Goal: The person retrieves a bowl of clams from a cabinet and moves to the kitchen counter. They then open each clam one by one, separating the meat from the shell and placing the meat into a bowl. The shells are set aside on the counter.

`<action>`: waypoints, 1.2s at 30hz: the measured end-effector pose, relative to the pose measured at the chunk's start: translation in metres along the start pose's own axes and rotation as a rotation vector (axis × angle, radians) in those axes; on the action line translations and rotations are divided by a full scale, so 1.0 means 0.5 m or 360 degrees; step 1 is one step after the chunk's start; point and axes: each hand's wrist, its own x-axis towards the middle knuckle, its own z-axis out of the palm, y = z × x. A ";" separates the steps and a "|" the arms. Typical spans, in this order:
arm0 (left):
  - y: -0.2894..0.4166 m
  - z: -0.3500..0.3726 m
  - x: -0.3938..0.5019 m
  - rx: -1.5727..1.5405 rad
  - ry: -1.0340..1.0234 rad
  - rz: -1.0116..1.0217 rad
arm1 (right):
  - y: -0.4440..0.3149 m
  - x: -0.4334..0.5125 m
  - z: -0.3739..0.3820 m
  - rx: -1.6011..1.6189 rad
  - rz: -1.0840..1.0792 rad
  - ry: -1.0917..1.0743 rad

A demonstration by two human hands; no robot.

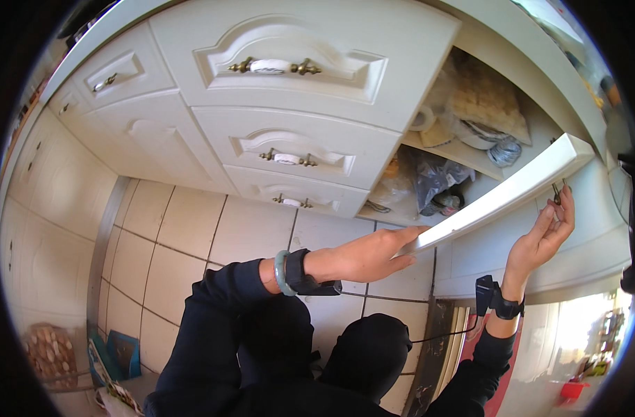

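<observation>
A white cabinet door [505, 194] stands open, seen along its edge. My left hand [364, 255] grips the door's near lower end, with fingers on the inner side and the thumb on the outer side. A jade-coloured bangle [281, 272] and a black strapped device [304, 271] are on that wrist. My right hand [541, 234] is at the metal door handle [557, 195] on the outer face, its fingertips touching it. How firmly they close there is partly hidden. Behind the door, the open cabinet [455, 151] shows two levels of stored things.
Plastic bags [442, 174] and a roll [422, 119] lie inside the cabinet. White drawers [296, 140] with ceramic-and-metal handles are left of it. Below is a tiled floor [255, 224]. A bag of brownish rounded items [50, 354] and a blue box [123, 354] stand at lower left.
</observation>
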 end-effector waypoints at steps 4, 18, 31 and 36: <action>-0.041 0.004 0.000 -0.0078 0.0209 0.0125 | -0.001 -0.005 0.016 -0.0085 -0.0051 -0.0113; -0.179 0.008 0.025 -0.0722 0.0533 0.0135 | 0.018 0.017 0.069 -0.0332 -0.0343 -0.0318; -0.527 -0.088 -0.086 -0.1874 0.1880 -0.1050 | 0.016 0.029 0.105 -0.0408 -0.0430 -0.0408; -0.641 -0.101 -0.110 -0.2123 0.1677 -0.0529 | 0.013 0.032 0.115 -0.0507 -0.0432 -0.0405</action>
